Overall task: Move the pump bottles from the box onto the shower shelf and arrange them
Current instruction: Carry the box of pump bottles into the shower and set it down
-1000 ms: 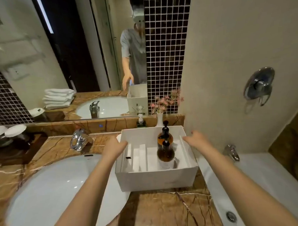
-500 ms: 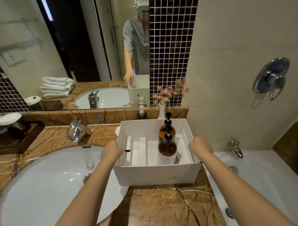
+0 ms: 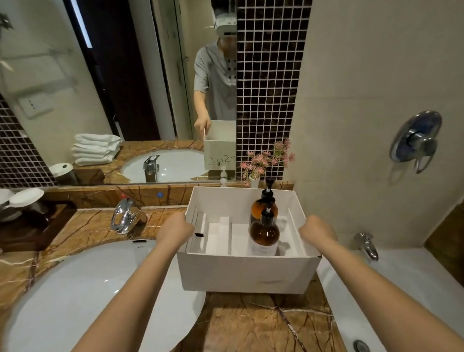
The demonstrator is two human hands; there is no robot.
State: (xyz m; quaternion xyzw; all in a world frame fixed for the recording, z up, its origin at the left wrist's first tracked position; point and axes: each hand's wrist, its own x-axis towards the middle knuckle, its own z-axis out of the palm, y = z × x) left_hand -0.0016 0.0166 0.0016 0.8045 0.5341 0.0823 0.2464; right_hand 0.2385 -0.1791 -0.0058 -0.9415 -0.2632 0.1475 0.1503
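A person's left hand [image 3: 174, 229] and right hand [image 3: 316, 232] clamp the left and right walls of a white box [image 3: 245, 273] on a marble counter [image 3: 258, 323], between a white sink [image 3: 79, 302] at left and a bathtub [image 3: 405, 282] at right. Inside the box — toward its right half — two amber pump bottles stand upright, the near bottle [image 3: 264, 234] just in front of the far bottle [image 3: 262, 205].
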